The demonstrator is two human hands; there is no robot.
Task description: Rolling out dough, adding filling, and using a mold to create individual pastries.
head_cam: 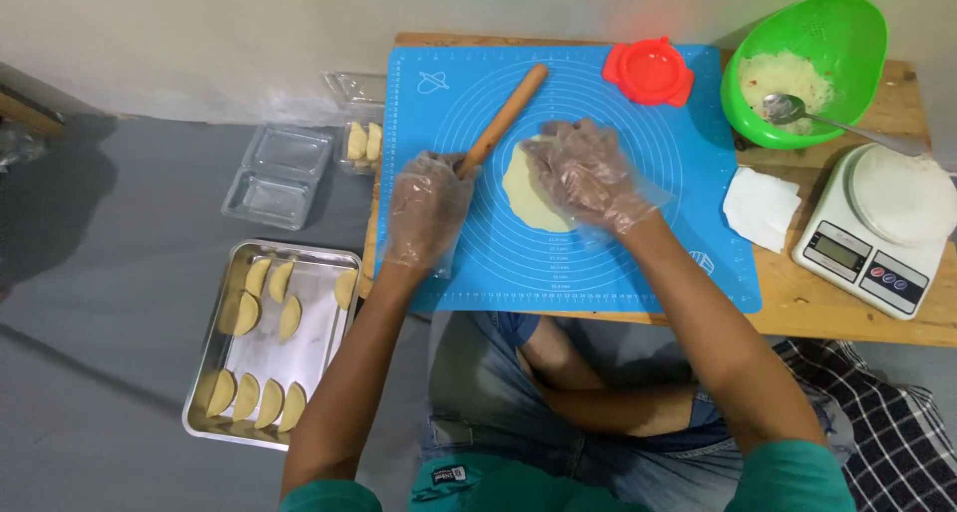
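1. At seven o'clock, a steel tray (317, 263) on the floor holds folded half-moon pastries (246, 396).
2. Your left hand (427, 211), gloved in clear plastic, is closed around the near end of the wooden rolling pin (506, 116).
3. Your right hand (586, 175), also gloved, lies flat with fingers spread on the dough round (525, 195), mid blue mat (638, 263).
4. At three o'clock stands a white kitchen scale (877, 230).
5. At one o'clock sit a red dumpling press (649, 71) and a green bowl (842, 28) of filling.
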